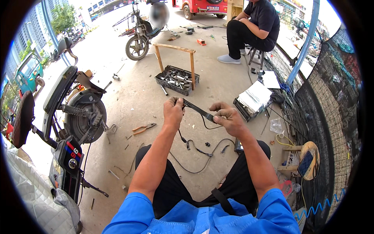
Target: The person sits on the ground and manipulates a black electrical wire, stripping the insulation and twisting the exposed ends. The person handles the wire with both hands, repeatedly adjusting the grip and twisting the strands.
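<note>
My left hand (174,111) grips one end of a flat black strip (196,109), which looks like a cable or band, in the middle of the picture. My right hand (228,119) pinches its other end between thumb and fingers, with the index finger partly extended. A thin black cord hangs below the strip, and more cable (193,171) with small connectors lies looped on the floor between my knees. Orange-handled pliers (140,129) rest on the concrete left of my left forearm.
A partly dismantled scooter (83,113) stands at left, another (136,46) behind. Ahead are a crate of metal parts (175,79) and a wooden frame (175,47). A person (259,27) sits on a stool at upper right. A paper-topped crate (253,97), wooden stool (309,160) and mesh fence line the right.
</note>
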`<state>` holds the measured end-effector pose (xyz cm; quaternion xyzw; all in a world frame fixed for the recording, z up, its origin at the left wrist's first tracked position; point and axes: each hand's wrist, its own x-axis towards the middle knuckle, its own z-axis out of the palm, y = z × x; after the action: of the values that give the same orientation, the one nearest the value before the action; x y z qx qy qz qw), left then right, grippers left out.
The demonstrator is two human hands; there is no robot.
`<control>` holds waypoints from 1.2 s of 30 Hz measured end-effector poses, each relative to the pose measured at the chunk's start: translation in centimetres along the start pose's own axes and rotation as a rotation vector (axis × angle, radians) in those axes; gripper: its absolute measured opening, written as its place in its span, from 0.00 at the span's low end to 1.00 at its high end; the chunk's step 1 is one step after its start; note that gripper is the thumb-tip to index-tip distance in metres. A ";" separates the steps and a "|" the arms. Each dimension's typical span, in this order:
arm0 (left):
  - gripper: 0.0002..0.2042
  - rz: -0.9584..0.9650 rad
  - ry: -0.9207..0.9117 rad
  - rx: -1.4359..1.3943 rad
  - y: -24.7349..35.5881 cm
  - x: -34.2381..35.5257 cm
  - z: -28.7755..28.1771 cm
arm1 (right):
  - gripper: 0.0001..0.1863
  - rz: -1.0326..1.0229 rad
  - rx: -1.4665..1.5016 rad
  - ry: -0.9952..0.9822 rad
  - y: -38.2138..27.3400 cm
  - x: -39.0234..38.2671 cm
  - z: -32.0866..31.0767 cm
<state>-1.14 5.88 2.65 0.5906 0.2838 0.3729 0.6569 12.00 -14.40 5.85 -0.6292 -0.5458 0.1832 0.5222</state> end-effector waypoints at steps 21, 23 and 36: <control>0.09 0.104 -0.092 0.158 -0.3 -1.3 1.0 | 0.19 0.443 0.012 -0.016 1.2 -0.2 0.7; 0.09 0.074 -0.078 0.099 -0.3 -1.3 0.9 | 0.19 0.431 0.018 -0.012 0.9 0.0 0.7; 0.08 0.037 0.007 0.037 0.5 -0.5 0.3 | 0.22 0.188 0.115 0.032 1.0 0.2 -0.3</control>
<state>-1.22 5.31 3.17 0.6064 0.2820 0.3817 0.6380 12.78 -14.20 5.21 -0.6494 -0.4645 0.2523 0.5468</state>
